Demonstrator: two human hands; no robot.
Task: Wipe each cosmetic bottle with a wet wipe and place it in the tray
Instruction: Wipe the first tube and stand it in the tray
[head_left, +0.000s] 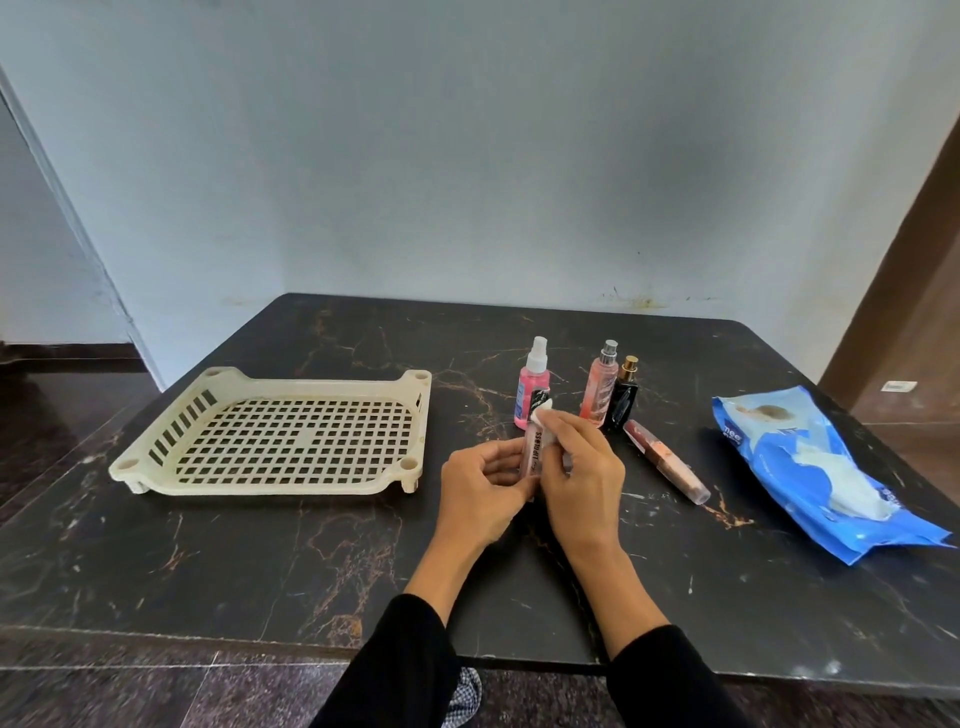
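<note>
A clear lip gloss tube (534, 448) sits just below the centre of the frame, held above the dark marble table (260, 545) between both hands; the left hand (480, 488) curls its fingers and thumb round the tube's lower half from the left side, the tube lying against the fingertips; the right hand (579, 475) presses a small white wet wipe (543, 413) against the tube's upper end, its fingers bent together over the wipe and the tube's right side, pinching both; both forearms rise from the bottom of the frame in black sleeves (670, 680) and converge at the tube, palms turned toward each other; the tube's long axis runs nearly vertical in the frame, its black cap end pointing up and away from the person, its printed label facing the camera; to the left lies a cream perforated tray (156, 452), holding nothing; just behind the hands stand 3 bottles, a pink spray bottle (531, 387), a peach spray bottle (598, 384) and a small black bottle (623, 397); a second gloss tube (667, 462) lies flat to the right; a blue wipe packet (810, 467) lies at the right edge.
</note>
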